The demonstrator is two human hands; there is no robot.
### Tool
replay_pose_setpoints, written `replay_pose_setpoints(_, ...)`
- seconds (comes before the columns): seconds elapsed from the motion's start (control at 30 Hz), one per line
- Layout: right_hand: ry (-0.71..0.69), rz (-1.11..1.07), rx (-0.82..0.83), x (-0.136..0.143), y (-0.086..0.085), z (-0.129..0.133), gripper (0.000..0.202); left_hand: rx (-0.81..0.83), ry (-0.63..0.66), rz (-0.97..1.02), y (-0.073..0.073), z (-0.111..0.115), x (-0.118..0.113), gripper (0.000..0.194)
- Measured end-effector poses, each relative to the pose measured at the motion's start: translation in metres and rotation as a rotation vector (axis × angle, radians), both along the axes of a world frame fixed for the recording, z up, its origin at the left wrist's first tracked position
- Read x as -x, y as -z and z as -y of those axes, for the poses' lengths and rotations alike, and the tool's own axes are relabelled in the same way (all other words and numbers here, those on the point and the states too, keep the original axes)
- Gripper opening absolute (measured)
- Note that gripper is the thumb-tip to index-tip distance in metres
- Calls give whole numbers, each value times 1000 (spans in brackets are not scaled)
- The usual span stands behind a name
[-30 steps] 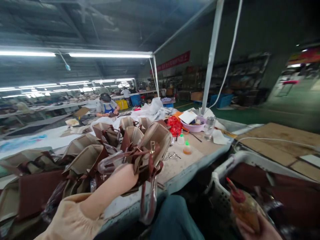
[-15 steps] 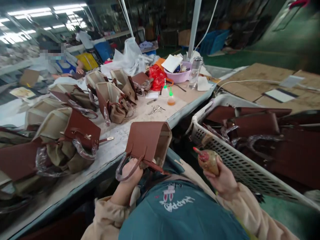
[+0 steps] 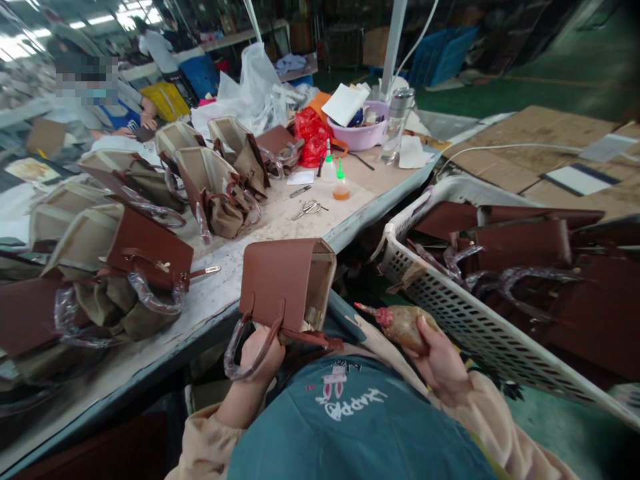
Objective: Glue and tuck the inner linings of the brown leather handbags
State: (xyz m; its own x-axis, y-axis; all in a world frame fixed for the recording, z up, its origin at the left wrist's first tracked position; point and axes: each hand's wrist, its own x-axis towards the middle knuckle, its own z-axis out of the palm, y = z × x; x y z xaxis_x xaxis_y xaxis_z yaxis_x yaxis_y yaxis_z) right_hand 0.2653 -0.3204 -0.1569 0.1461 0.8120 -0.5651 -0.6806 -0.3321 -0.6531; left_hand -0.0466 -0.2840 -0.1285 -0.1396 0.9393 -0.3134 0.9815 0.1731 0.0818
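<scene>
My left hand [image 3: 261,353] is closed on a brown handbag [image 3: 276,277] at the table's front edge, its fingers under the plastic-wrapped handle. The bag's beige inside faces right, and a brown strap hangs toward my apron. In my right hand [image 3: 443,360] is a squeeze bottle [image 3: 407,327], dirty yellowish-brown, with a red-smeared neck and a thin red-tipped nozzle. The bottle lies nearly level, its nozzle pointing left toward the handbag but apart from it. My right fingers wrap round the bottle's rear end.
Several brown-and-khaki bags [image 3: 150,247] stand on the table's left. Scissors [image 3: 309,209], a green-capped bottle [image 3: 341,187], a red plastic bag [image 3: 313,137] and a purple basin [image 3: 361,135] lie farther back. A white crate [image 3: 450,300] of brown bags is at right. A co-worker [image 3: 115,110] sits far left.
The squeeze bottle has tipped from pointing up-left to nearly level, and its nozzle has come left, nearer the handbag. My left hand still holds the handbag, now turned slightly.
</scene>
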Motion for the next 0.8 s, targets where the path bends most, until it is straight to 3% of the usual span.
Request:
replay_pose_setpoints(0.13, 84, 101, -62, 5, 0, -21, 37, -13, 93, 9, -1, -3, 0, 40)
replay_pose_setpoints(0.23, 61, 254, -122, 7, -1, -39, 36, -37, 159, 19, -1, -4, 1, 43)
replay_pose_setpoints(0.43, -71, 1030, -334, 1, -11, -77, 30, -20, 165, -48, -3, -5, -2, 49)
replay_pose_setpoints(0.53, -85, 1273, -412, 0, -18, -95, 27, 12, 191, -56, -5, -6, -3, 48)
replay_pose_setpoints(0.67, -115, 1339, -471, 6, -26, -108, 28, 17, 191, -30, -8, -7, -1, 49)
replay_pose_setpoints(0.8, -203, 1102, -325, 6, -27, -99, 33, -16, 122, 71, -8, -2, 4, 49)
